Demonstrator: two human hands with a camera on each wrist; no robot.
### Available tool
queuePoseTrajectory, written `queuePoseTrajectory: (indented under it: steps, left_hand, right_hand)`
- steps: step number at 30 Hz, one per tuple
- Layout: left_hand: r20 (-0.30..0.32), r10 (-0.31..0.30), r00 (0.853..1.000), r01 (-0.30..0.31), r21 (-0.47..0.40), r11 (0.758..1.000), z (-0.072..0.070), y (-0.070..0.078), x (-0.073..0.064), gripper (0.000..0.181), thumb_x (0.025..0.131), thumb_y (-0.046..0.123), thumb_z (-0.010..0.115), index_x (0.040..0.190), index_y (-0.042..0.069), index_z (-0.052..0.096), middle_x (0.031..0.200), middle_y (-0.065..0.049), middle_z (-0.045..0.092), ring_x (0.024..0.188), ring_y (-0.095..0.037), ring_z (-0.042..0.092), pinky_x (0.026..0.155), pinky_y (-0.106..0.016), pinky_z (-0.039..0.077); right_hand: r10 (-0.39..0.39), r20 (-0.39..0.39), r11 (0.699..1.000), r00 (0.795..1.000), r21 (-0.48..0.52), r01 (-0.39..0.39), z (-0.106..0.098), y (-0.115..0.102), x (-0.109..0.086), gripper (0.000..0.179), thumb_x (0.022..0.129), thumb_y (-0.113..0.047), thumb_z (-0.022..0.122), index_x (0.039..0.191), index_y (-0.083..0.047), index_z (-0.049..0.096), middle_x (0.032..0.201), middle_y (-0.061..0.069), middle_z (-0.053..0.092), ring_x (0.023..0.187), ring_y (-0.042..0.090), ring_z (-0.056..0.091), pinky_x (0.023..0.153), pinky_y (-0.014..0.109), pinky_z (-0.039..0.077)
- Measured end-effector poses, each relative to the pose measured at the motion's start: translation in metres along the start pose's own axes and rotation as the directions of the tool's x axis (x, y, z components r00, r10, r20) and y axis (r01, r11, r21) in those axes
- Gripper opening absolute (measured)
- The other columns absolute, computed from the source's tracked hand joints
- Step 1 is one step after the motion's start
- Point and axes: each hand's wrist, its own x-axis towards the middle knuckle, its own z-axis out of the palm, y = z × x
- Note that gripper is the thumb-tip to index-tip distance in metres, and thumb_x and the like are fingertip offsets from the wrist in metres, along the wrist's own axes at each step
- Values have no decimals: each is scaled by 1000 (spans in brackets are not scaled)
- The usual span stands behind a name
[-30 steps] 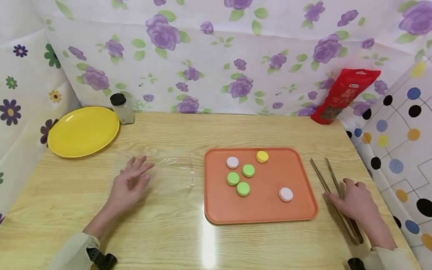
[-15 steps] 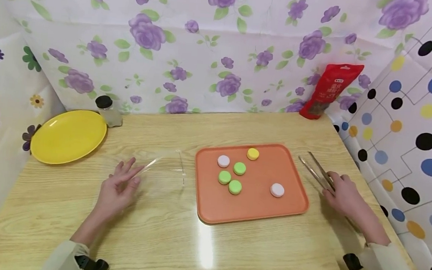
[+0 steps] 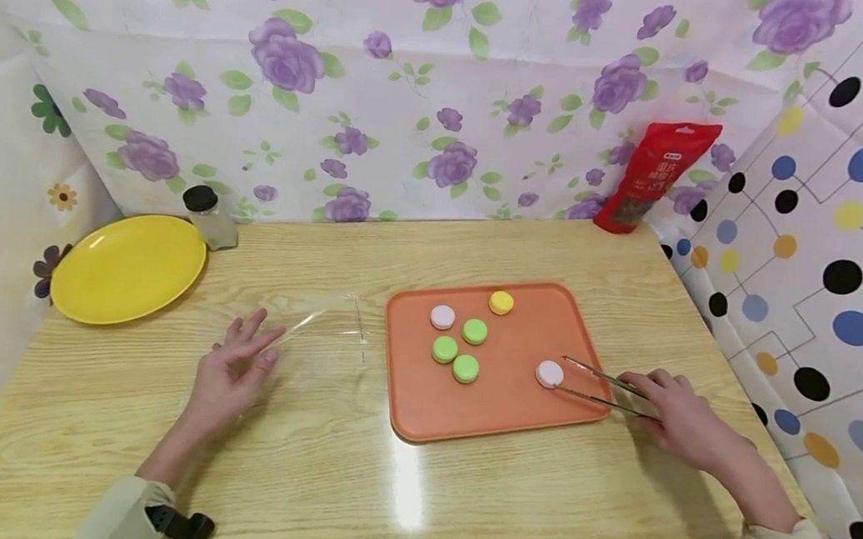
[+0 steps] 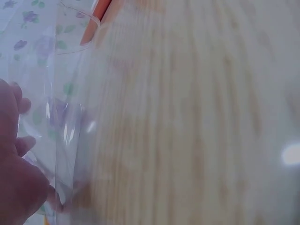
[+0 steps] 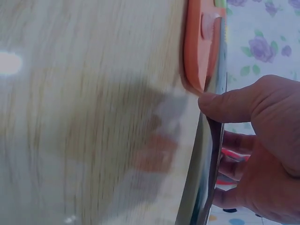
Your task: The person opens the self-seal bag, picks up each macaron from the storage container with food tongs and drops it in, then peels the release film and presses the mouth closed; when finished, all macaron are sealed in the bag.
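My right hand (image 3: 680,420) grips long metal tongs (image 3: 604,373). Their spread tips reach over the right part of the orange tray (image 3: 496,420), beside a pale lilac macaron (image 3: 549,374); the lower tip looks to touch its edge. In the right wrist view the thumb (image 5: 225,107) lies on one arm of the tongs, fingers on the other side. My left hand (image 3: 224,376) holds a clear plastic bag (image 3: 325,329) left of the tray, thumb and forefinger at its near side. The bag is see-through and its outline is hard to follow. Several green macarons (image 3: 475,332) lie further left on the tray.
Another lilac macaron (image 3: 442,317) and a yellow macaron (image 3: 501,303) sit toward the tray's back. At the back left are a yellow plate (image 3: 131,269) and a black-capped jar (image 3: 211,219). A red pouch (image 3: 656,177) leans against the flowered backdrop at the back right.
The tongs have been lifted from the table at the right and swung left over the tray to the lilac macaron. The plastic by my left hand has risen a little.
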Motion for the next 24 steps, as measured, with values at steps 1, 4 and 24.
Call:
queuePoseTrajectory:
  steps: [1, 4, 24]
  left_hand:
    - [0, 0, 1000, 0, -1, 1000, 0, 0, 0, 30, 90, -6, 68, 120, -9, 66, 149, -27, 41, 141, -59, 12, 102, -79, -12]
    - [-4, -1, 1000, 1, -11, 1000, 0, 1, 0, 29, 91, -6, 68, 120, -9, 66, 149, -28, 41, 141, -59, 13, 102, -78, -12]
    - [-21, 19, 1000, -19, -13, 1000, 2, 1, 1, 29, 89, -8, 69, 117, -9, 67, 146, -30, 43, 140, -60, 16, 102, -80, -10]
  right_hand:
    - [8, 13, 1000, 1000, -4, -8, 0, -2, 1, 55, 81, 0, 81, 129, -7, 57, 99, 11, 57, 80, 32, 52, 53, 41, 45]
    - [11, 22, 1000, 1000, -14, -11, 4, -4, 3, 53, 82, -2, 80, 130, -8, 58, 101, 9, 58, 81, 32, 53, 51, 38, 43]
    - [-43, -61, 999, 997, -17, 42, 6, -12, 14, 49, 81, 4, 78, 127, -5, 64, 106, 9, 60, 83, 34, 53, 53, 40, 41]
